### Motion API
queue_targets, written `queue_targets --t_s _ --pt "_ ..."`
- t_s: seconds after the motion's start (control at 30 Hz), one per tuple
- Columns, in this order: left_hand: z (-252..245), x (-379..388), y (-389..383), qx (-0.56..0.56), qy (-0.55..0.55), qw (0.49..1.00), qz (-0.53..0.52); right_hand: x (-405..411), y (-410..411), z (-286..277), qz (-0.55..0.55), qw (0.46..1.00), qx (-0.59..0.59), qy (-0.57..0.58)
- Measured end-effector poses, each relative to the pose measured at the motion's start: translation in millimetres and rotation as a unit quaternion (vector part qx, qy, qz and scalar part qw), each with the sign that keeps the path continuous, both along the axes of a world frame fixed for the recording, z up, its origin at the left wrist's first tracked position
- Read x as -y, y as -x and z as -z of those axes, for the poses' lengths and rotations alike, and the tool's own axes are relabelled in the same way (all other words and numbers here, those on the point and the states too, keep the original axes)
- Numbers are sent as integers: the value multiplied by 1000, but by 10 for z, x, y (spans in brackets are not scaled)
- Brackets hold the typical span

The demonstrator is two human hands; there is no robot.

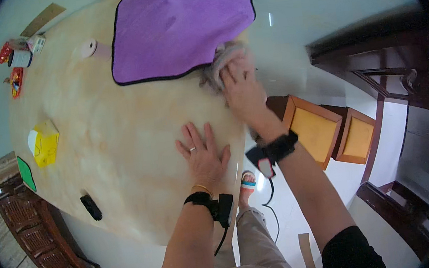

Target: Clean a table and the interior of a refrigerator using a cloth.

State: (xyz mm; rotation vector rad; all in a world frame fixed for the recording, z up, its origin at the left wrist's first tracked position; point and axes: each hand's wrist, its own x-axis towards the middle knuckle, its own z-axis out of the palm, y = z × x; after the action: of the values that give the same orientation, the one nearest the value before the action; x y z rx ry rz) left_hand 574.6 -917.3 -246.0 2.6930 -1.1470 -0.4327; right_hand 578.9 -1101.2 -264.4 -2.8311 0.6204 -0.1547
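Observation:
My left hand [204, 159] lies flat on the marble-patterned tabletop [109, 118], its fingers spread and nothing under the palm that I can see. Near the table's right edge, my right hand [243, 91] is shut on a crumpled greyish-pink cloth [217, 68], slightly blurred. That cloth touches the lower right corner of a purple cloth [183, 30] with black edging, which is spread over the far part of the table. Part of the purple cloth's corner is hidden or folded there. Both wrists wear black straps with small devices and cables.
A ribbon-like pink roll [90, 48], a yellow tissue pack [45, 143] and a black object [91, 207] stand on the table. Snack packets and a jar [20, 59] sit at the far left. Wooden stools [315, 128] are beside the right edge; a carved wooden chair [31, 230] is at lower left.

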Motion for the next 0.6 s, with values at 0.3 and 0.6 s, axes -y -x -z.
queue_targets --t_s 0.3,0.6 --pt "4 63 21 49 83 995 -12 198 -176 79 0 997 8 73" --pt "192 -945 89 1 176 984 16 -1073 689 27 -97 987 -22 129"
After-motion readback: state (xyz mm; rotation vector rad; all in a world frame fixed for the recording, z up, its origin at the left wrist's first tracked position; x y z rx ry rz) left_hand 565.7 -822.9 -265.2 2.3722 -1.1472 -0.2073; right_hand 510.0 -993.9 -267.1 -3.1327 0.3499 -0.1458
